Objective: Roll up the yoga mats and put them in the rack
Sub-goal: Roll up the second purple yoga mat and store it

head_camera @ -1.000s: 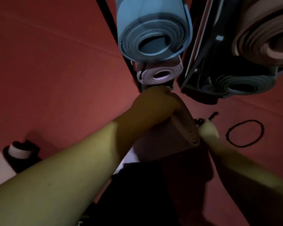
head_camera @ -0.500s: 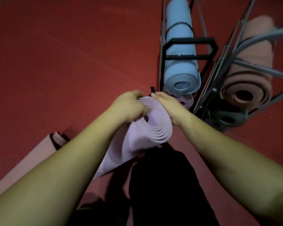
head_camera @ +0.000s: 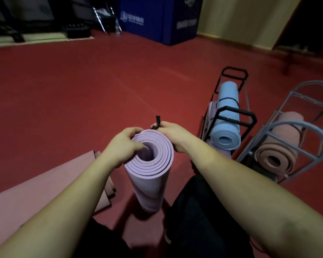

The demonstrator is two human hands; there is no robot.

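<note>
A rolled lilac yoga mat (head_camera: 150,175) stands upright on the red floor in front of me. My left hand (head_camera: 125,146) grips its top rim, thumb inside the roll. My right hand (head_camera: 172,135) holds the far right side of the rim and pinches a black strap (head_camera: 158,121) that sticks up. The black rack (head_camera: 249,116) at right holds a blue rolled mat (head_camera: 227,125) with a lilac one under it. The grey rack (head_camera: 306,131) beside it holds a pink rolled mat (head_camera: 276,155).
A pink mat (head_camera: 35,194) lies flat on the floor at lower left, its far end folded. My dark-clothed legs (head_camera: 199,216) are below the roll. A blue padded block (head_camera: 160,17) and dark equipment stand by the far wall.
The view has lifted from the floor and racks to the room. The lilac roll has gone from tilted to upright, and both hands have stayed on its top rim.
</note>
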